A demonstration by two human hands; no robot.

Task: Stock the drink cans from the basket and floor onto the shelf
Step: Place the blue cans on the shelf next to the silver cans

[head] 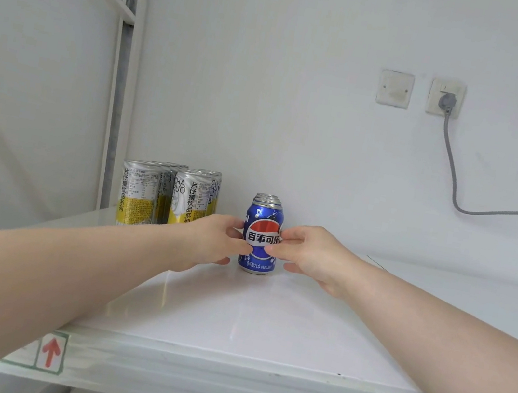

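- A red arrow sticker [50,352] is showing on the front edge of the white shelf [228,328], at the left.
- Two bare forearms are reaching over the shelf.
- The left hand [209,239] and right hand [312,256] are both gripping a blue cola can [262,228], fingers curled around its sides, as it is standing upright mid-shelf.
- More blue cans [267,197] are lining up behind it.
- Tall silver-and-yellow cans [165,194] are standing at the back left.
- A grey cable [452,160] is hanging from a wall socket [445,98].

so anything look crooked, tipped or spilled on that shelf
Nothing stands out. The blue cans stand upright in a straight row, the yellow cans upright beside them, and the shelf shows no spill or dents.
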